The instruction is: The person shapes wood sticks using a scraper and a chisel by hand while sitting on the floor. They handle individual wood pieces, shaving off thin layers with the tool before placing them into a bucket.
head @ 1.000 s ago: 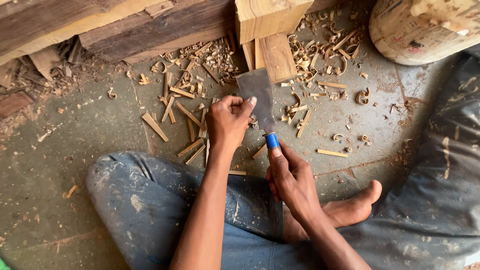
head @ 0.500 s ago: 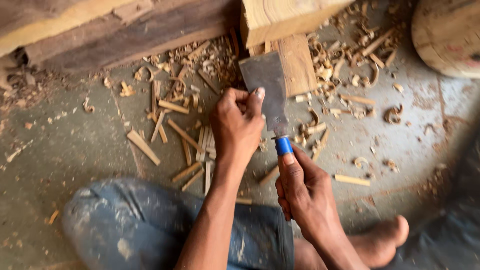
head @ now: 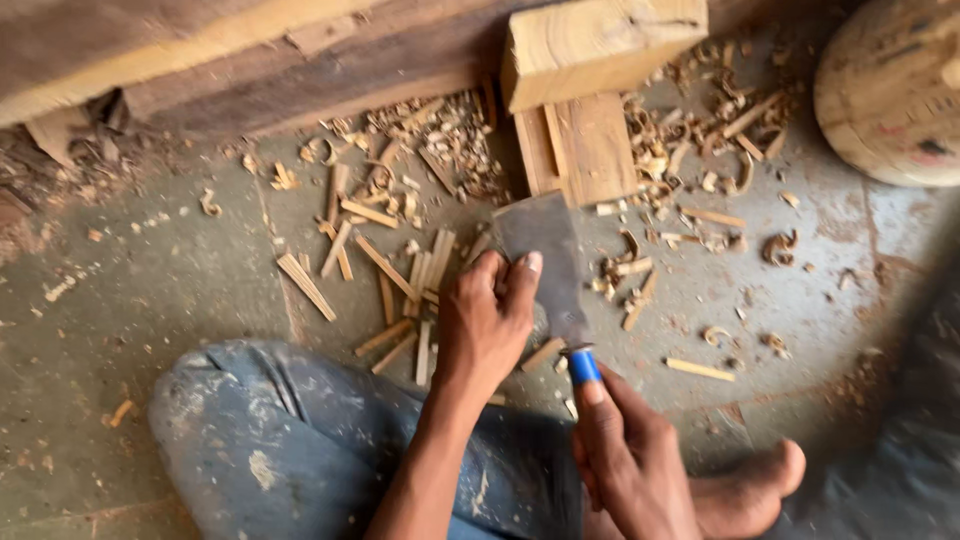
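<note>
A broad flat metal blade (head: 545,260) with a blue handle (head: 584,366) points away from me over the floor. My right hand (head: 630,455) grips the blue handle, index finger laid along it. My left hand (head: 488,318) rests fingers and thumb on the blade's left edge, possibly pinching a small sliver of wood I cannot make out. Thin split wood sticks (head: 385,268) lie on the concrete floor just left of the blade. A light wooden block (head: 598,42) sits beyond the blade tip, on a flat board (head: 590,150).
Wood shavings and chips (head: 700,185) are scattered right of the board. Long timber beams (head: 220,60) run along the top. A round log end (head: 890,90) stands top right. My knee in worn jeans (head: 270,440) and my bare foot (head: 750,490) are below.
Both hands and the blade appear lower and more central than before, as the view has shifted. The grip of both hands on the blade stays the same.
</note>
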